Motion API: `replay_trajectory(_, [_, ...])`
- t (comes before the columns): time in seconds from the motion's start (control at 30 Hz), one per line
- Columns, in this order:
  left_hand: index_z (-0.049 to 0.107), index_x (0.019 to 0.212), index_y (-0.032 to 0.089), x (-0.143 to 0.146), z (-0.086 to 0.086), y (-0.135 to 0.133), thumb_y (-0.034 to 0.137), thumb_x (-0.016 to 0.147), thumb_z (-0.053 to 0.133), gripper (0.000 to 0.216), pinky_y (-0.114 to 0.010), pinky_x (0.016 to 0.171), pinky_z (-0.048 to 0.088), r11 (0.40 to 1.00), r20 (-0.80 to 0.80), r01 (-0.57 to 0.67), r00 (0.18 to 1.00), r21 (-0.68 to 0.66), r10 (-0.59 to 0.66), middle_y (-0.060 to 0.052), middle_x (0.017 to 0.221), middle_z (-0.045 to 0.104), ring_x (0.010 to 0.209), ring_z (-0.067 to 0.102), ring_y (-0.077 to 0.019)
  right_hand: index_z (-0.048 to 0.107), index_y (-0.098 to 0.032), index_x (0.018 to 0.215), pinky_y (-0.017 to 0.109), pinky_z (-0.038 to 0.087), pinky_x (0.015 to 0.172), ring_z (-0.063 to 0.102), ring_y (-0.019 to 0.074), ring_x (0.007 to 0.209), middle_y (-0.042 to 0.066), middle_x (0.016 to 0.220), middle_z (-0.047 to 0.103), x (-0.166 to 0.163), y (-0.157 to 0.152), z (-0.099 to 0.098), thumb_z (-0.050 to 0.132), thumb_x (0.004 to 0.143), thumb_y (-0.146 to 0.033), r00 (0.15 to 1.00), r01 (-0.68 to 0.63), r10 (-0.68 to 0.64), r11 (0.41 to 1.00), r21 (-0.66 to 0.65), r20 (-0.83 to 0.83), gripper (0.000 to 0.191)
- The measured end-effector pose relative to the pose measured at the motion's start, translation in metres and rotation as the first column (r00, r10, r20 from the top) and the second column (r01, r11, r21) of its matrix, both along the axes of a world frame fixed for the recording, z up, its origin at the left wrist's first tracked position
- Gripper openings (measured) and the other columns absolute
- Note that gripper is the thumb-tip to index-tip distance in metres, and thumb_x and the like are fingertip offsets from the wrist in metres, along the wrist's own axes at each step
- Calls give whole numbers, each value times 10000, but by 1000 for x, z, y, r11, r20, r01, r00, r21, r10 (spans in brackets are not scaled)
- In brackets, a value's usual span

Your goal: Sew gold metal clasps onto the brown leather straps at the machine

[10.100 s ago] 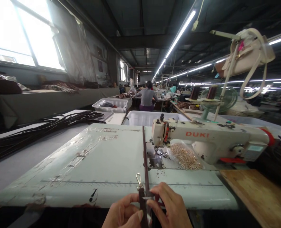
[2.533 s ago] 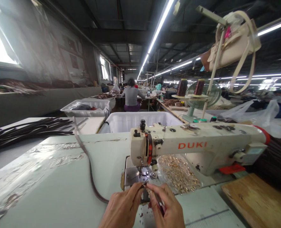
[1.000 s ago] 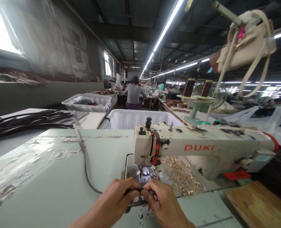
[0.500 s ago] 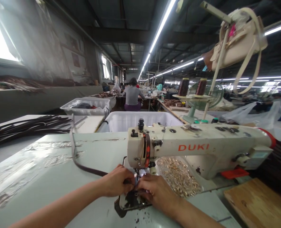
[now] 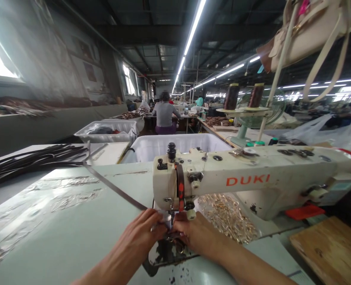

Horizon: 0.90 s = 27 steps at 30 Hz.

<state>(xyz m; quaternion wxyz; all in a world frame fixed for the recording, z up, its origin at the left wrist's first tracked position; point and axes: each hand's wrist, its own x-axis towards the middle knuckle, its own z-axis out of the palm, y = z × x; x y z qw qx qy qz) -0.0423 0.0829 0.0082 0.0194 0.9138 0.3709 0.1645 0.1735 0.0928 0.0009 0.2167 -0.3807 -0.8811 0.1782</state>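
A long dark brown strap (image 5: 119, 190) runs across the table from the left to my left hand (image 5: 142, 231). That hand is closed on it, fingertips just left of the needle of the sewing machine (image 5: 166, 186). My right hand (image 5: 196, 233) is closed too, pinching the strap's end at the right of the presser foot. Below the right fingers a small gold-coloured metal fitting (image 5: 180, 248) shows; its shape is partly hidden. The fingers cover most of the strap at the needle.
Gold metal fittings (image 5: 226, 217) lie heaped behind the right wrist, under the machine arm. Dark straps (image 5: 33, 158) are piled at left. A white bin (image 5: 184, 142) stands behind the machine, a wooden board (image 5: 332, 249) at right. Ahead, a person (image 5: 165, 114) sits facing away.
My left hand has turned, its forearm now coming from lower down. The strap is drawn straighter toward the needle. My right hand stays by the presser foot; the view has shifted slightly.
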Motion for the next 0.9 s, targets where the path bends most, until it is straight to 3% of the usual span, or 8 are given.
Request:
replay_trajectory(0.1, [621,1054,146,-3,-15,-11,230,1016,219,413,-306,708,572,961,-25,143,990,237,-141,-90,937,679,842,653,-215,697,-235,978,248,439,814,641,193,928,20,969,710,0,-1,-2,583,855,-121,996,-29,26,999,26,86,203])
replay_trajectory(0.2, [624,1026,109,-3,-17,-9,156,1004,194,432,-303,650,586,888,-140,214,975,406,-171,-101,899,704,800,685,-234,699,-256,971,238,436,792,647,187,927,9,966,712,-1,-3,-1,589,865,-145,994,5,-7,1000,23,106,189])
replay_trajectory(0.27, [617,1037,108,-4,-15,-1,123,997,211,408,-286,683,589,859,-195,261,962,440,-192,-96,923,713,850,693,-233,697,-260,954,233,439,750,655,183,884,3,949,714,-2,-6,-1,593,862,-151,994,35,-37,999,26,100,177])
replay_trajectory(0.4, [595,1070,117,-7,-12,20,152,1001,286,319,-285,780,574,840,-194,340,939,423,-283,-102,970,703,956,672,-231,691,-239,932,241,445,708,663,195,828,16,921,718,-5,-8,-5,585,832,-113,987,140,-142,990,27,73,192])
replay_trajectory(0.57, [594,1065,160,-7,-15,37,186,994,361,245,-274,714,549,898,-167,332,941,290,-293,-82,916,685,814,664,-184,696,-222,891,230,447,689,661,182,789,17,891,715,-9,-4,-19,592,798,-72,961,277,-277,961,-18,15,205])
replay_trajectory(0.73, [578,1077,167,-8,-16,39,172,993,371,223,-291,677,528,910,-178,319,944,265,-279,-63,957,685,810,662,-190,697,-214,856,244,443,627,649,189,708,25,805,703,-10,-3,-23,616,829,-182,951,308,-308,951,-11,-12,91])
replay_trajectory(0.9, [597,1072,223,-7,-10,39,224,1016,331,272,-207,712,516,925,-56,312,950,219,-307,-22,884,684,774,664,-136,701,-220,892,278,452,628,670,222,722,32,822,720,-11,-2,-21,558,841,-140,953,301,-302,953,33,36,172])
